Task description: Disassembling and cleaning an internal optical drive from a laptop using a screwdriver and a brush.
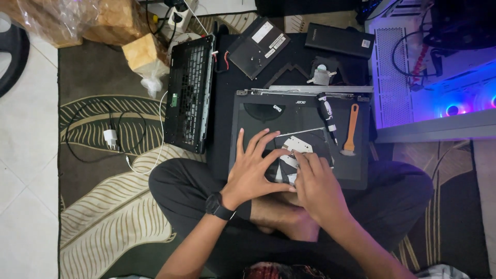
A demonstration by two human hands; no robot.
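Note:
A dark laptop lid (258,116) lies flat in front of my crossed legs. On it rests a thin optical drive (302,143) with pale metal plates showing. My left hand (253,168) wears a black watch and lies on the drive's left side with fingers spread. My right hand (315,181) presses down on the drive's near right corner, fingers bent over it. Both hands touch the drive together.
A black screwdriver (327,116) and an orange-handled pry tool (351,129) lie on the lid. A laptop base frame (190,93) sits left, with a charger and cable (110,138). A cover panel (257,47), battery (339,40), small fan (321,75) and lit computer case (439,77) are beyond.

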